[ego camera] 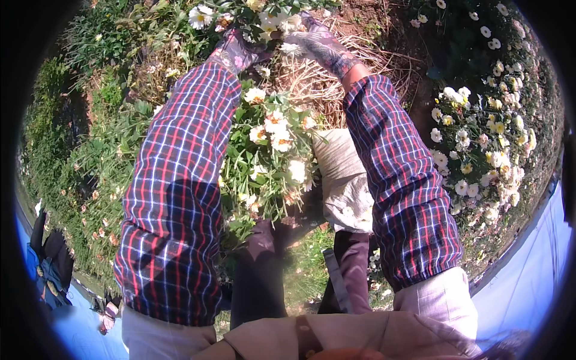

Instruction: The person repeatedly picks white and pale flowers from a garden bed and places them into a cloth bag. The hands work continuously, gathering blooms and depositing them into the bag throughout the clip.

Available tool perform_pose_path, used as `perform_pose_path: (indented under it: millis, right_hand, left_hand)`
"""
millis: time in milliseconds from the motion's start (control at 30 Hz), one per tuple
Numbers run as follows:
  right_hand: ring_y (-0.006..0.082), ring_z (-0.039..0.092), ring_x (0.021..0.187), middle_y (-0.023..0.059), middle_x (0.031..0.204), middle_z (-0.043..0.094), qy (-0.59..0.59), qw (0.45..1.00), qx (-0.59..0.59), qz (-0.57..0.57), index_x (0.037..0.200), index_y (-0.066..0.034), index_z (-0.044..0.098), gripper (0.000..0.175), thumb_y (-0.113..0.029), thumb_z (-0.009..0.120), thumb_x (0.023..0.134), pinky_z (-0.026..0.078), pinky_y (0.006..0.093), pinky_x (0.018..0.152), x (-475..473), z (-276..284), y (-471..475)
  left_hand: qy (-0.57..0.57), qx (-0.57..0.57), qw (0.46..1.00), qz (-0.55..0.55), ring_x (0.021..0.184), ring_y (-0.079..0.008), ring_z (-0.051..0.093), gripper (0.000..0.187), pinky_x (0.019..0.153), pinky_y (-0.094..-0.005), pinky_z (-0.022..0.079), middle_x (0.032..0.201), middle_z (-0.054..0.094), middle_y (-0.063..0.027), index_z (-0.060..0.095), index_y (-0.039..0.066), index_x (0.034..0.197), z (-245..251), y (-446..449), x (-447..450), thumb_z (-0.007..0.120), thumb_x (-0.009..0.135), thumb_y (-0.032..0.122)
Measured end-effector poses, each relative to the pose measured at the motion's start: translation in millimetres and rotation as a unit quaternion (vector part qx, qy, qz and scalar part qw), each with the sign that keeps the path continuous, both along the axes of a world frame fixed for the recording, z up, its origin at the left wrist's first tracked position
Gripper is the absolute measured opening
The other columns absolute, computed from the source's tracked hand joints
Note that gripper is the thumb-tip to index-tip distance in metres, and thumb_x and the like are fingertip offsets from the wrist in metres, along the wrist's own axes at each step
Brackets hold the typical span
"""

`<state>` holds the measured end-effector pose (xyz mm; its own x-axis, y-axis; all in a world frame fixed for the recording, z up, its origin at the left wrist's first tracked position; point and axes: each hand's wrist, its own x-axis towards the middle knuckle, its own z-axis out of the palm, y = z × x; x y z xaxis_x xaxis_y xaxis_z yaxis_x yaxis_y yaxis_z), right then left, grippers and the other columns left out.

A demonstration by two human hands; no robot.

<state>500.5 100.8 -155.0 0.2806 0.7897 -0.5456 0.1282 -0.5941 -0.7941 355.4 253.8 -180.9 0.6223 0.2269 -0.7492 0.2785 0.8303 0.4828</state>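
My left hand (238,51), in a thin floral-patterned glove, reaches into a clump of white chrysanthemum-like flowers (270,22) at the top of the view. Leaves and shade hide its fingertips. My right hand (315,45), gloved alike, is at the right side of this clump, its fingers among the blooms. A white bloom (291,48) shows just below its fingers. Whether either hand grips a stem cannot be made out. Between my checked sleeves stands a leafy plant with cream blooms (280,139). A pale cloth bag (344,175) hangs beside my right forearm, with white flowers near its lower end.
Dry straw (310,85) covers the soil ahead. A dense row of white flowers (495,157) runs along the right, and green plants (99,157) fill the left. My legs (258,279) are below, near a grey strap (337,281). Another person (51,265) is at far left.
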Motion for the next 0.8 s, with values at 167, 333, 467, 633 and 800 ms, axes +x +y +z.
perform_pose_path:
  millis: [167, 333, 467, 633, 800]
  right_hand:
    - [0.0212, 0.060, 0.101, 0.0123, 0.129, 0.051, -0.044, 0.996, 0.070, -0.016, 0.132, -0.0083, 0.050, 0.050, -0.026, 0.065, 0.088, 0.054, 0.0313, 0.083, -2.7, -15.5, 18.1]
    - [0.0210, 0.061, 0.098, 0.0113, 0.123, 0.054, -0.079, 0.992, 0.088, -0.042, 0.127, -0.0085, 0.053, 0.044, -0.028, 0.063, 0.090, 0.054, 0.0316, 0.081, -1.5, -23.5, 25.7]
    - [0.0208, 0.062, 0.095, 0.0105, 0.119, 0.056, -0.090, 0.990, 0.094, -0.059, 0.124, -0.0086, 0.055, 0.039, -0.029, 0.062, 0.091, 0.053, 0.0318, 0.080, -5.9, -27.6, 23.7]
    - [0.0206, 0.062, 0.091, 0.0095, 0.114, 0.059, -0.107, 0.986, 0.102, -0.076, 0.119, -0.0087, 0.059, 0.034, -0.030, 0.060, 0.092, 0.053, 0.0321, 0.078, -11.1, -32.3, 25.6]
    - [0.0204, 0.063, 0.087, 0.0086, 0.108, 0.062, -0.092, 0.984, 0.124, -0.084, 0.114, -0.0088, 0.062, 0.031, -0.031, 0.058, 0.093, 0.053, 0.0324, 0.076, -21.1, -28.1, 30.9]
  left_hand:
    - [0.089, 0.435, 0.794, -0.415, 0.126, -0.0284, 0.044, 0.049, 0.100, -0.0487, 0.042, 0.133, 0.049, -0.0140, 0.040, 0.010, 0.138, -45.0, 21.5, 23.0, 0.039, 0.098, 0.039]
    - [0.005, -0.047, 0.992, 0.113, 0.135, -0.0337, 0.035, 0.057, 0.108, -0.0518, 0.033, 0.147, 0.036, -0.0145, 0.034, 0.009, 0.144, -48.3, 3.0, 43.4, 0.032, 0.100, 0.045]
    - [-0.007, -0.029, 0.996, 0.089, 0.130, -0.0344, 0.039, 0.052, 0.105, -0.0505, 0.035, 0.141, 0.040, -0.0151, 0.038, 0.008, 0.139, -48.7, 0.2, 39.7, 0.035, 0.099, 0.040]
    - [0.028, 0.186, 0.974, -0.127, 0.118, -0.0338, 0.047, 0.040, 0.098, -0.0474, 0.041, 0.127, 0.049, -0.0159, 0.047, 0.006, 0.128, -59.9, 10.2, 33.1, 0.041, 0.096, 0.029]
    - [0.112, 0.459, 0.823, -0.316, 0.107, -0.0332, 0.056, 0.029, 0.091, -0.0442, 0.046, 0.112, 0.059, -0.0168, 0.056, 0.004, 0.118, -99.5, 34.4, -14.0, 0.048, 0.094, 0.019]
